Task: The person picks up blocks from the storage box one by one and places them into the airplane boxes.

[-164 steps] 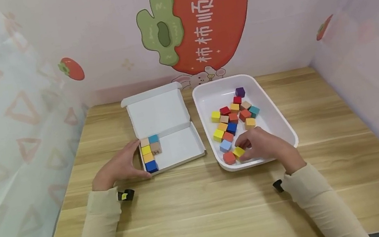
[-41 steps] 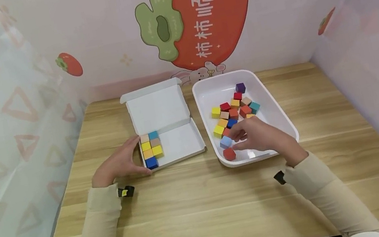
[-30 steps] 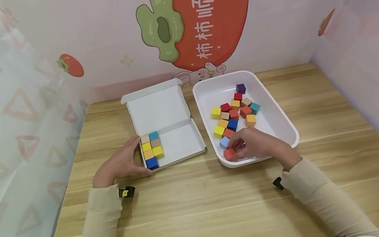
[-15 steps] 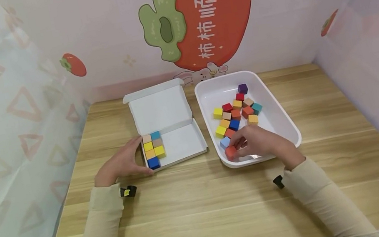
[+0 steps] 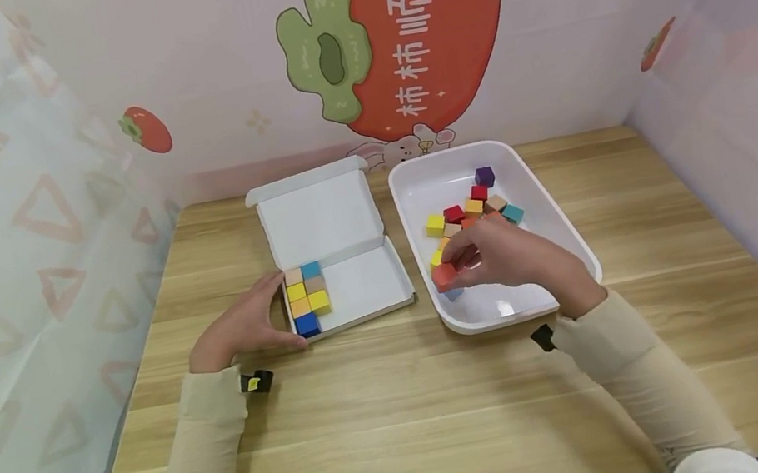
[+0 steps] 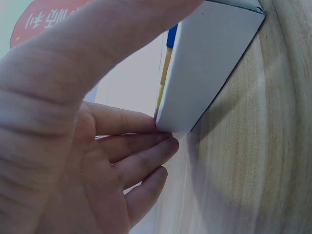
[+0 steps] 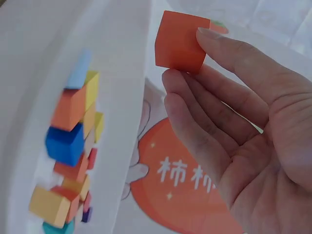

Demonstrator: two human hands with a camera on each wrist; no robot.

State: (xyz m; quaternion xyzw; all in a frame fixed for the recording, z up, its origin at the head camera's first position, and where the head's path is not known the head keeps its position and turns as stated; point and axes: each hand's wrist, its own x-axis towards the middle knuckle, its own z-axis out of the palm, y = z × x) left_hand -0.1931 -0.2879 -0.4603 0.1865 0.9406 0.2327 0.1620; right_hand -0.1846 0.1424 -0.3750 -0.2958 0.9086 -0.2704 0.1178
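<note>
In the head view my right hand [image 5: 507, 252] pinches an orange-red cube [image 5: 444, 277] between thumb and fingertips, over the near left part of a white tray [image 5: 560, 226]. The right wrist view shows this cube [image 7: 180, 41] at the fingertips, raised clear of the other blocks. My left hand [image 5: 242, 324] holds the left side of an open white cardboard box [image 5: 368, 285], thumb at its near corner and index finger at its far corner. Two columns of coloured cubes stand along the box's left wall, with a blue cube [image 5: 307, 325] nearest.
Several loose cubes lie in the tray, among them a purple cube [image 5: 485, 177] at the back and a teal cube [image 5: 513, 214] at the right; my right hand hides some. The box's raised lid [image 5: 321, 217] leans back. Both containers stand on a wooden table [image 5: 383, 430].
A yellow cube has gone from the tray into the box's second column. Afterwards my right hand took hold of the orange-red cube and lifted it. The left hand has stayed at the box.
</note>
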